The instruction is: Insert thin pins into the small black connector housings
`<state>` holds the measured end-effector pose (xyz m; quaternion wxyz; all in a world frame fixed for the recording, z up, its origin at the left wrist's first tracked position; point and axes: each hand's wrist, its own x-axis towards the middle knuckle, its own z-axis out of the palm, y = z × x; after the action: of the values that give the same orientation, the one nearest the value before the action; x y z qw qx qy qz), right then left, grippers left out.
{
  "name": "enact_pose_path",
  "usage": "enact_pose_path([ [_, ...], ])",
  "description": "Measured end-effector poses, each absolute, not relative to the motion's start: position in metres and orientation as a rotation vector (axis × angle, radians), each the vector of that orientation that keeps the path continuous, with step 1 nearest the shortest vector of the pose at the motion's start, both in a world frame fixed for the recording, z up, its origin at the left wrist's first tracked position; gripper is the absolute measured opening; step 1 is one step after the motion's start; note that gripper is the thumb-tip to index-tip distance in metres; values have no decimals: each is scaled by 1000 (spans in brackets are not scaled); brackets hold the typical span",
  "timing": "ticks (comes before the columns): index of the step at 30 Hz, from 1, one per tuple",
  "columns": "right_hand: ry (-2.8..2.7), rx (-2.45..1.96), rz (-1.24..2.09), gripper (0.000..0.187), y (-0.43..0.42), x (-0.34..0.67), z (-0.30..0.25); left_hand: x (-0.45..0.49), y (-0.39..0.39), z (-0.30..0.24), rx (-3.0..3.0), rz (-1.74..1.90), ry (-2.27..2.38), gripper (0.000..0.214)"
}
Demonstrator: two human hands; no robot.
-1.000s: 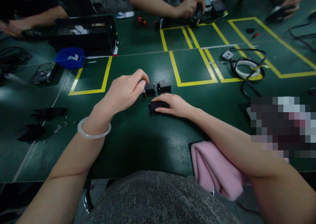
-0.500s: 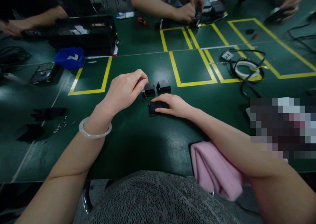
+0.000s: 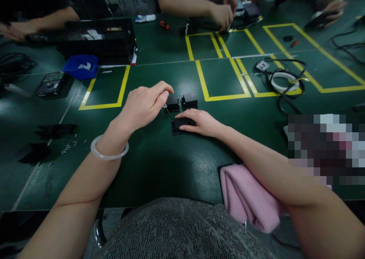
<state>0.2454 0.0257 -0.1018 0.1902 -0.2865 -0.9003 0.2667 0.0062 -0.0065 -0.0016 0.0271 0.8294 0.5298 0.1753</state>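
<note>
My left hand (image 3: 149, 103) is closed around the handle of a screwdriver (image 3: 169, 112), most of which the fingers hide. Its thin shaft slants down to the left end of a small black block (image 3: 179, 126). My right hand (image 3: 201, 123) lies over that block, thumb and fingers gripping its sides and holding it on the green table (image 3: 171, 167). Just beyond, two similar black blocks stand side by side, the left one (image 3: 173, 103) partly behind my left hand and the right one (image 3: 189, 100) in full view.
Loose screws (image 3: 67, 148) lie at left beside black parts (image 3: 34, 152). A blue bin (image 3: 80, 67) and a long black housing (image 3: 99, 42) stand farther back. Coiled cable (image 3: 285, 79) sits at right, a pink cloth (image 3: 248, 194) at the near edge. Co-workers' hands (image 3: 224, 13) are across the table.
My left fingers have shifted slightly on the screwdriver handle. My right hand and the block stay in place. Across the table, a co-worker's hands have moved a little to the right.
</note>
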Motion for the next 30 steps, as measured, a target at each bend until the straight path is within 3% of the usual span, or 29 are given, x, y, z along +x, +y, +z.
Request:
enact_pose_path([
  [21,-2521,-794,738,40,25,246,-103,7,-6,-2,2569,489,1625,36],
  [30,-2532,-798,737,42,26,246,-103,7,-9,0,2594,472,1606,44],
])
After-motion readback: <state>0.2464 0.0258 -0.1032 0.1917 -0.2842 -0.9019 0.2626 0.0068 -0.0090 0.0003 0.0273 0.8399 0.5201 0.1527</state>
